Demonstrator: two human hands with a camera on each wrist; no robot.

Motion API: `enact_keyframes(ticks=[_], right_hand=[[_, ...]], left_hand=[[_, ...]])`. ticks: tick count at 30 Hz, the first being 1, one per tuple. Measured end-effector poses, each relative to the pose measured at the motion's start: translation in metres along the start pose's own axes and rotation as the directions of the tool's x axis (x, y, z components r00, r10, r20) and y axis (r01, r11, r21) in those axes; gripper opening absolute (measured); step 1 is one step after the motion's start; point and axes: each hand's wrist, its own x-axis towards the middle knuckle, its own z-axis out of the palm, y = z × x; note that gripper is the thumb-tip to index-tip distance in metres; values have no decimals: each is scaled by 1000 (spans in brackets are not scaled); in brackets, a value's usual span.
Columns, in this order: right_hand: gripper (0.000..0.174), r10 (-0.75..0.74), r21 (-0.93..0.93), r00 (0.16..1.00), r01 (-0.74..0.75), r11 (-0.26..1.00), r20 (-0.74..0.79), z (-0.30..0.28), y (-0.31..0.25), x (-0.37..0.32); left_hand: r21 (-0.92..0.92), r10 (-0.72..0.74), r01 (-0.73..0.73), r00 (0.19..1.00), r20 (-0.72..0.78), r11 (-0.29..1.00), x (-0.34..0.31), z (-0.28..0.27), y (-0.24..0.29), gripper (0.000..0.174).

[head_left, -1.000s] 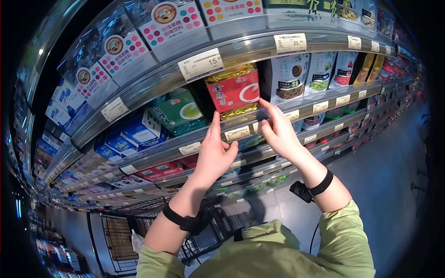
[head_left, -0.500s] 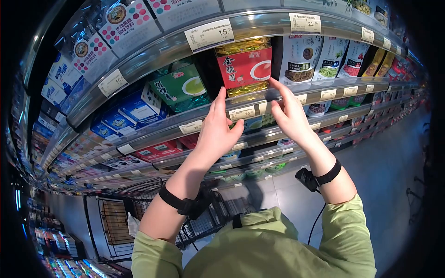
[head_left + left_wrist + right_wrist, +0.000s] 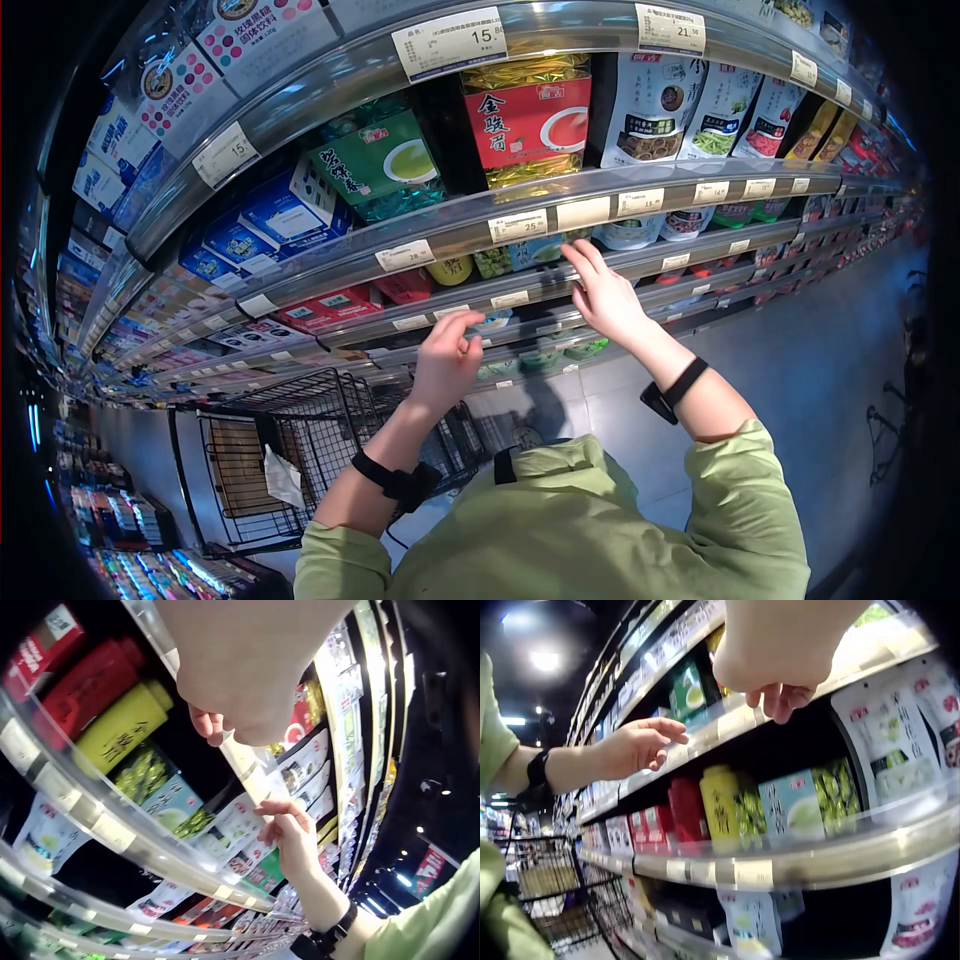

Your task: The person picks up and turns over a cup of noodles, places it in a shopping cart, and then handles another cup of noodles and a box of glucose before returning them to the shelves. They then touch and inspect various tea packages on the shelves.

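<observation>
Both hands are in front of the shelves and hold nothing. My left hand (image 3: pixel 447 360) is low, its fingers loosely bent, below the shelf edge. My right hand (image 3: pixel 608 300) is farther right and higher, fingers loosely extended, overlapping the lower shelf in the head view. Above them, a red tea package (image 3: pixel 528 120) with gold foil ends stands upright on the shelf. To its left is a green tea package (image 3: pixel 385 160). On the shelf below, the right wrist view shows a yellow canister (image 3: pixel 721 810) and a light-blue tea pack (image 3: pixel 787 806).
White pouches (image 3: pixel 650 110) stand right of the red package, blue boxes (image 3: pixel 290 205) at the left. Price labels (image 3: pixel 450 42) line the shelf edges. A black wire shopping cart (image 3: pixel 320 420) with a white paper in it stands at the lower left, on the tiled floor (image 3: pixel 640 390).
Both hands have come down and back from beside the red tea package, which stays on the shelf. The left hand's fingers have bent more. The shopping cart shows more fully.
</observation>
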Motion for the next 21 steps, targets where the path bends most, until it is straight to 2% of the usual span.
enact_keyframes(ticks=[1, 2, 4, 7, 9, 11, 12, 16, 19, 21], right_hand=[[42, 0, -83, 999, -3, 997, -39, 9, 3, 7], [42, -1, -82, 999, -2, 997, -37, 14, 5, 16], [43, 65, -271, 992, -33, 962, 111, 22, 10, 37], [42, 78, -353, 981, -10, 936, 179, 37, 27, 63], [41, 110, -341, 973, -35, 939, 201, 35, 27, 70], [39, -36, -306, 996, 58, 950, 78, 39, 37, 72], [39, -47, -334, 999, 48, 941, 12, 44, 39, 74], [38, 61, -240, 995, -41, 970, 78, 34, 36, 73], [35, 25, -270, 994, 6, 963, 111, 29, 39, 69], [33, 81, -406, 975, 10, 914, 206, 29, 36, 66]], left_hand=[[11, 36, -37, 999, 14, 999, -6, 2, -6, 28], [2, -77, 77, 994, 76, 997, -10, 1, 0, 28], [-6, -82, 83, 993, 90, 997, -17, 3, -2, 28], [-21, -88, 91, 990, 110, 996, -25, 2, -5, 28], [-6, -139, 141, 981, 136, 990, -31, 0, -5, 28], [-23, -137, 141, 984, 114, 990, -37, -1, -10, 29], [-40, -131, 135, 987, 96, 990, -40, -1, -13, 29], [-42, -112, 114, 992, 50, 993, -50, -3, -20, 30], [-43, -121, 123, 991, 55, 991, -52, -2, -23, 31], [-54, -153, 158, 985, 78, 986, -52, -1, -22, 30]])
